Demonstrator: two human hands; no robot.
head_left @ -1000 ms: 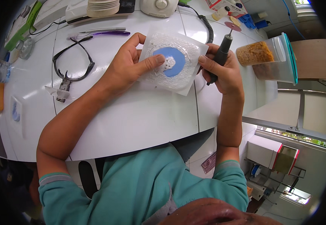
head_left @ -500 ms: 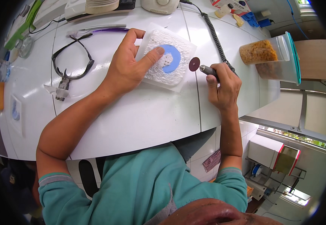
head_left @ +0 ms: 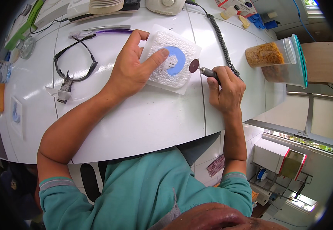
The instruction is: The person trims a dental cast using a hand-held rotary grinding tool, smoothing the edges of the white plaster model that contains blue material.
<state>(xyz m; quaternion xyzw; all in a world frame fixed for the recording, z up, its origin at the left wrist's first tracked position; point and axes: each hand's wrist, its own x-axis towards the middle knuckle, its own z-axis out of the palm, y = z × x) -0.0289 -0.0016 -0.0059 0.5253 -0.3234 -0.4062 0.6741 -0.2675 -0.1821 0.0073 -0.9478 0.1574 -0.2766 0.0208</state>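
My left hand point(head_left: 130, 69) grips a square white tray point(head_left: 187, 86) by its left side, thumb resting on top and fingers round the edge. White beads point(head_left: 183, 44) fill the tray, and set among them lies a blue horseshoe-shaped piece point(head_left: 178, 61). The thumb tip touches the upper left of the blue piece and hides part of it. My right hand point(head_left: 228, 89) is closed around a rotary handpiece point(head_left: 209, 73), held like a pen. At its tip a dark red cutting disc point(head_left: 193, 66) overlaps the tray's right edge in view; contact cannot be told.
Black-framed safety glasses point(head_left: 93, 67) with a clip-on lens lie at the left, near a purple-handled brush point(head_left: 112, 31). A coiled cord point(head_left: 222, 44) runs behind my right hand. Clear tubs point(head_left: 266, 55) with yellow-brown contents stand at the right, and a white control unit point(head_left: 164, 5) at the back.
My right hand has shifted slightly left, bringing the disc from beside the tray to its right edge. The left hand and tray stay almost where they were.
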